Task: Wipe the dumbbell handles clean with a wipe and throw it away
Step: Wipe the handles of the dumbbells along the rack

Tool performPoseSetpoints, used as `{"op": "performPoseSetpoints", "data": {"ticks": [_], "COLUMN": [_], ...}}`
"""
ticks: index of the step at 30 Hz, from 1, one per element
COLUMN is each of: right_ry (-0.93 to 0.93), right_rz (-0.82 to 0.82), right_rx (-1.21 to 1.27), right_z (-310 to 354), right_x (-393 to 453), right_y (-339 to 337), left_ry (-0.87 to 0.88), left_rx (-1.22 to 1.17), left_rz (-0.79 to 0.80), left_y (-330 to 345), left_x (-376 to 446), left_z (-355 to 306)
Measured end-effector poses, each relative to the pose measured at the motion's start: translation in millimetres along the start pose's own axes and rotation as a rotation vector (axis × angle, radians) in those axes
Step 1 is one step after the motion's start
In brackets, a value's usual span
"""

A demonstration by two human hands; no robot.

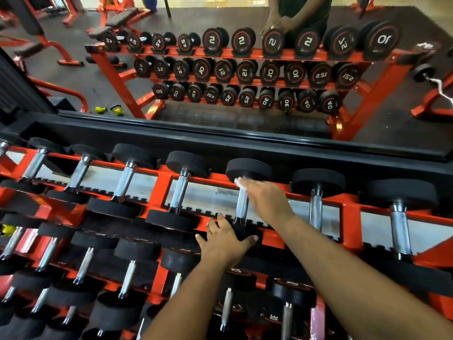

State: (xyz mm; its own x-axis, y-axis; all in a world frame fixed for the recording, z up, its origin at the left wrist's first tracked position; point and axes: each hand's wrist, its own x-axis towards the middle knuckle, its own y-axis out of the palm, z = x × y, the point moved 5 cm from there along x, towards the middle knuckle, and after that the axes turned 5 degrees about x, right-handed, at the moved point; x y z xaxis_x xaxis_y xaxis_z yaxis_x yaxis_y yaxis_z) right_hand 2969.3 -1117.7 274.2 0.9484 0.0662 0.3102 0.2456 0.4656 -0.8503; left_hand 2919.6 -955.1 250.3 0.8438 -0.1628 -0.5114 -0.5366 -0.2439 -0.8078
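A black dumbbell with a knurled chrome handle (pixel 242 204) lies on the top tier of the orange rack (pixel 160 190). My right hand (pixel 266 201) sits at the far end of that handle, holding a white wipe (pixel 239 181) against it, just under the far black head (pixel 247 168). My left hand (pixel 224 238) grips the near black head (pixel 247 235) of the same dumbbell, thumb on its right side. Most of the wipe is hidden under my right hand.
Several more dumbbells fill the top tier to the left (pixel 180 190) and right (pixel 316 209), with lower tiers below (pixel 127 278). A wall mirror (pixel 220 69) behind the rack reflects the rack, benches and a person.
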Motion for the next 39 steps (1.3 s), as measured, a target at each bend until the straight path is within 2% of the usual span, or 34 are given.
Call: {"op": "performPoseSetpoints", "data": {"ticks": [1,3,8,13,18,22,26,29,31,36,39], "right_ry": [-0.155,-0.297,-0.63,-0.364,-0.584,-0.675,-0.492,-0.575,-0.622,-0.387,-0.403], "right_rz": [0.083,0.292,0.504,0.444,0.586,0.577,0.53,0.6,0.591,0.366,0.438], "right_rx": [-0.17,-0.383,-0.508,-0.615,-0.487,-0.455,-0.488,-0.421,-0.439,-0.673,-0.732], "right_z": [2.4,0.0,-2.9,6.3,15.5,-11.2,-10.6,-4.1,-11.2,-1.0,21.6], "right_x": [0.1,-11.0,-33.3,-3.8,-26.1,-31.7,-24.0,-36.8,-37.1,-3.5,-1.0], "right_y": [7.1,20.7,24.8,19.9,29.7,13.7,12.2,19.9,13.0,16.9,35.4], "left_ry": [-0.002,0.0,0.006,0.003,-0.001,0.005,0.008,0.007,0.005,-0.012,-0.023], "left_rx": [0.004,0.004,0.023,0.027,0.03,0.032,0.02,0.029,0.026,0.02,0.029], "left_rz": [-0.001,0.003,0.006,0.015,0.012,0.009,0.016,0.008,0.007,-0.003,-0.004], "left_y": [-0.8,-0.3,2.5,-0.4,1.3,0.7,-0.1,0.6,1.4,0.9,0.4], "left_x": [0.2,1.0,3.5,0.6,2.2,2.0,1.2,2.3,2.5,1.3,-0.1], "left_z": [-0.4,0.4,1.7,0.7,2.2,1.7,1.2,1.9,1.7,0.6,-0.1]}}
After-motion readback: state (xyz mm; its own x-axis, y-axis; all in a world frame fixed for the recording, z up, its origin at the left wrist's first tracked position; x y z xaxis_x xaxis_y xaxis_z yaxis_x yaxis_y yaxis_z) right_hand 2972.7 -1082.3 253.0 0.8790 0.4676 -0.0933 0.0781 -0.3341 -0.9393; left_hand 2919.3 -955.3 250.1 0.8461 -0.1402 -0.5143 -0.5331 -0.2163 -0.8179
